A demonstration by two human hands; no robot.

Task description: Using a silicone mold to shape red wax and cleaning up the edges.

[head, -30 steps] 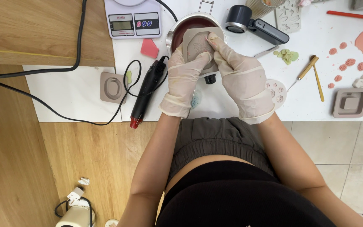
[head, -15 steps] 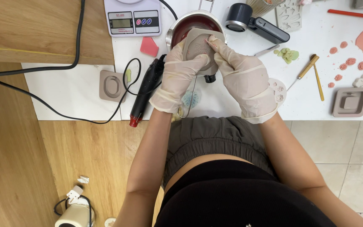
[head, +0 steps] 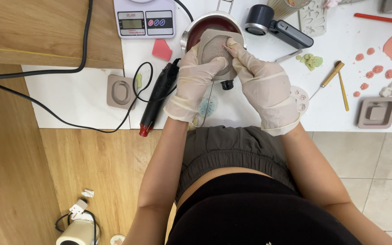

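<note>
One screen: the small rectangular grey-green display [head: 132, 23] set in the white plastic digital kitchen scale [head: 145, 17], at the top edge of the white worktop, left of the metal saucepan. Beside the display, a dark panel with three round buttons, one pink and two blue. No packages or signs visible.

A taupe, roughly square silicone mould [head: 215, 51] with a round patterned cavity is held tilted, face up, above a steel saucepan [head: 196, 28] of dark red liquid near the desk's far edge.
</note>
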